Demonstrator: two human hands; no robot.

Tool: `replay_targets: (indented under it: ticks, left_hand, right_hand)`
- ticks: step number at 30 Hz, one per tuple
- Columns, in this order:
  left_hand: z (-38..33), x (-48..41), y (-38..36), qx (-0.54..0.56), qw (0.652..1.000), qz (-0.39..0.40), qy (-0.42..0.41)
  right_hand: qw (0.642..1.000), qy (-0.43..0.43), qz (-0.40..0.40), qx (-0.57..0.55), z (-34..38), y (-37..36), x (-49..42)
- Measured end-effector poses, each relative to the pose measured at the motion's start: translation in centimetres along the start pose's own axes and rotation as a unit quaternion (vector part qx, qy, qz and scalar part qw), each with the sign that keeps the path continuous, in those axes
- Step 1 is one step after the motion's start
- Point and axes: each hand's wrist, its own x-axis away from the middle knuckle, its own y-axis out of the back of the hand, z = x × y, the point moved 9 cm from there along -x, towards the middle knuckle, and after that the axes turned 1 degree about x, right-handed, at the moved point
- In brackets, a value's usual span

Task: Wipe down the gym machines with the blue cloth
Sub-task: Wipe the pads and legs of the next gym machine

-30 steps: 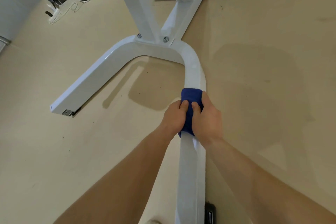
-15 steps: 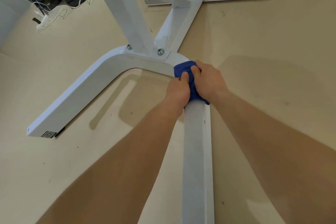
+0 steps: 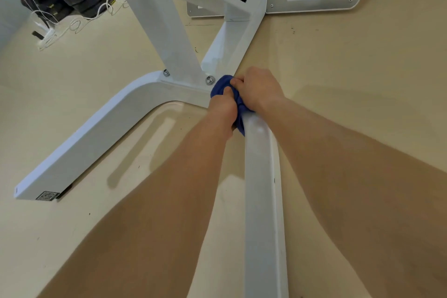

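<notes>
While arms reach forward, both hands grip blue cloth on frame.

- Left hand: fingers curled, gripping blue cloth from the left side; forearm bare, stretched forward.
- Right hand: fingers curled over the same cloth, just beside the left hand; forearm bare, stretched forward.
</notes>
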Motion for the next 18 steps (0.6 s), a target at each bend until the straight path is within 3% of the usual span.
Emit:
replay_targets:
  ticks: [5,10,14,18]
  left_hand:
    - [0.7,2.6,-0.5,-0.155,0.986,0.028,-0.056]
    - [2.6,7.3,-0.4,-0.278,0.953,0.054,-0.108]
    - [5.2,12.1,0.8,-0.292,0.942,0.097,-0.136]
    - [9.3,16.9,3.5,-0.283,0.947,0.079,-0.132]
  right_hand:
    - [0.999,0.001,-0.019,0.039,-1.2,1.0,4.2]
    - [0.998,-0.028,-0.041,-0.041,-3.8,1.3,11.1]
    - [0.995,-0.035,-0.052,-0.082,-4.8,0.4,16.6]
    - [0.987,-0.064,-0.048,-0.137,-5.6,-1.4,23.7]
